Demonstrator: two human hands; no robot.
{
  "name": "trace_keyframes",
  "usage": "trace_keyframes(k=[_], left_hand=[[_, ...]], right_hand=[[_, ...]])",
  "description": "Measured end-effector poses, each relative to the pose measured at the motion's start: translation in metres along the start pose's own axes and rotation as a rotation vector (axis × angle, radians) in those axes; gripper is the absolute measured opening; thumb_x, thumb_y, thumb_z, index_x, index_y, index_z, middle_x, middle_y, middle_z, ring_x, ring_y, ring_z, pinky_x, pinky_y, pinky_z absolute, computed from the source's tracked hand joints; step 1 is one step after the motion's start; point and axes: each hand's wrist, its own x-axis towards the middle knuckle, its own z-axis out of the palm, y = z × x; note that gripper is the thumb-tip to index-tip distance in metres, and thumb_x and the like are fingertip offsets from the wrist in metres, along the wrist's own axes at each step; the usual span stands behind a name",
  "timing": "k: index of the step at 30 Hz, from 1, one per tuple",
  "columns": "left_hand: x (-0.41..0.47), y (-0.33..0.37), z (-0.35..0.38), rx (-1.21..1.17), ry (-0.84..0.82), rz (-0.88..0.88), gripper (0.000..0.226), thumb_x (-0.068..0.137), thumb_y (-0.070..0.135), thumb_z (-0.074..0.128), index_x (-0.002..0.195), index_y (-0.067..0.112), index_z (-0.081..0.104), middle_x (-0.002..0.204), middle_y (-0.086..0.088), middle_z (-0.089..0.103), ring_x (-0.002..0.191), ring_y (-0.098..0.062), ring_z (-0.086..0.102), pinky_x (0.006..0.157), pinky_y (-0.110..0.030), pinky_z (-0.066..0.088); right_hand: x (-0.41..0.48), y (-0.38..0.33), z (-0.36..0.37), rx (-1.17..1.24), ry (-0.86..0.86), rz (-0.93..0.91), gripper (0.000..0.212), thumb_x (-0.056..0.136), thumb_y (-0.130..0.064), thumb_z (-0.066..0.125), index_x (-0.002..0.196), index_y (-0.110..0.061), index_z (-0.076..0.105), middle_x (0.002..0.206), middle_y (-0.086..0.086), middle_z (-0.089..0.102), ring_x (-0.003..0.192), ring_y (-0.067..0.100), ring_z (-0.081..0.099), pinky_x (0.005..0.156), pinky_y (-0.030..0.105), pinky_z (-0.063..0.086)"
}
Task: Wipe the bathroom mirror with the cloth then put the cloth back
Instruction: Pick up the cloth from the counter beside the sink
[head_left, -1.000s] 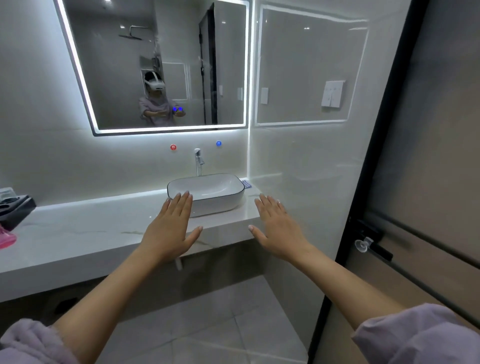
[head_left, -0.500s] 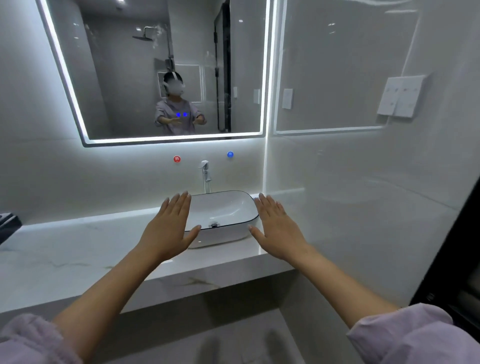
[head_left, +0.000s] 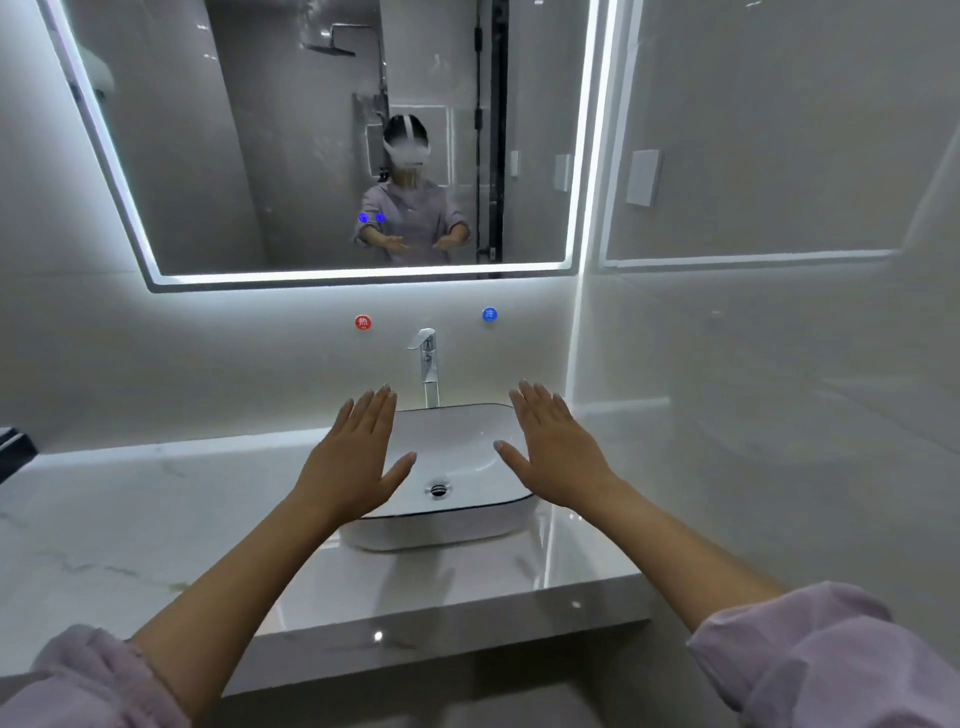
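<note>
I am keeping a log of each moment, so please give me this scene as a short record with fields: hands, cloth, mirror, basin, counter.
left hand: open, flat, empty, held over the basin's left edge
right hand: open, flat, empty, held over the basin's right edge
cloth: not in view
mirror: on the wall, lit frame, not yet touched
basin: white, on the counter, tap behind it
counter: pale marble

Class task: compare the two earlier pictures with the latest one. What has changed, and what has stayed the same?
The person stepped closer: the mirror and basin loom larger and more central; the door has left view. Left hand and right hand stay open, flat, empty. No cloth visible.
</note>
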Motion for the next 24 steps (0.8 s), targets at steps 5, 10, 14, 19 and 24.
trace_keyframes(k=[5, 10, 14, 19, 24], left_hand=[[0.074, 0.001, 0.018, 0.013, 0.004, -0.054, 0.078, 0.096, 0.053, 0.029, 0.150, 0.007, -0.003, 0.160, -0.008, -0.002, 0.148, -0.020, -0.002, 0.118, -0.031, -0.006], [0.130, 0.001, 0.029, 0.026, 0.044, -0.090, 0.077, 0.096, 0.051, 0.029, 0.150, 0.007, -0.001, 0.160, -0.008, -0.002, 0.148, -0.019, -0.002, 0.118, -0.030, -0.006], [0.157, 0.004, 0.043, 0.012, 0.071, -0.112, 0.076, 0.096, 0.052, 0.029, 0.151, 0.007, 0.002, 0.160, -0.006, 0.002, 0.148, -0.018, 0.001, 0.117, -0.029, -0.005], [0.178, -0.005, 0.064, 0.002, 0.040, -0.131, 0.075, 0.096, 0.052, 0.028, 0.151, 0.009, 0.003, 0.160, -0.006, 0.003, 0.148, -0.017, 0.002, 0.118, -0.030, -0.001], [0.199, -0.027, 0.082, 0.009, 0.023, -0.123, 0.074, 0.096, 0.052, 0.028, 0.151, 0.007, 0.005, 0.160, -0.007, 0.005, 0.148, -0.019, 0.004, 0.118, -0.030, -0.001]], right_hand=[[0.068, 0.048, 0.011, -0.020, 0.014, -0.052, 0.070, 0.100, -0.050, 0.027, 0.152, -0.010, 0.002, 0.161, 0.008, -0.003, 0.148, 0.021, -0.007, 0.118, 0.030, -0.008], [0.118, 0.082, 0.017, -0.030, 0.022, -0.114, 0.071, 0.100, -0.050, 0.028, 0.152, -0.010, 0.002, 0.161, 0.007, -0.003, 0.148, 0.020, -0.007, 0.119, 0.031, -0.006], [0.145, 0.096, 0.026, -0.001, 0.030, -0.114, 0.071, 0.100, -0.049, 0.028, 0.152, -0.011, 0.001, 0.161, 0.007, -0.004, 0.147, 0.020, -0.008, 0.119, 0.030, -0.007], [0.171, 0.106, 0.040, 0.006, 0.010, -0.120, 0.071, 0.100, -0.049, 0.028, 0.152, -0.010, 0.000, 0.160, 0.008, -0.006, 0.147, 0.020, -0.010, 0.119, 0.030, -0.007], [0.198, 0.107, 0.056, 0.009, 0.000, -0.108, 0.071, 0.100, -0.050, 0.028, 0.152, -0.011, -0.001, 0.160, 0.007, -0.007, 0.147, 0.020, -0.010, 0.119, 0.030, -0.007]])
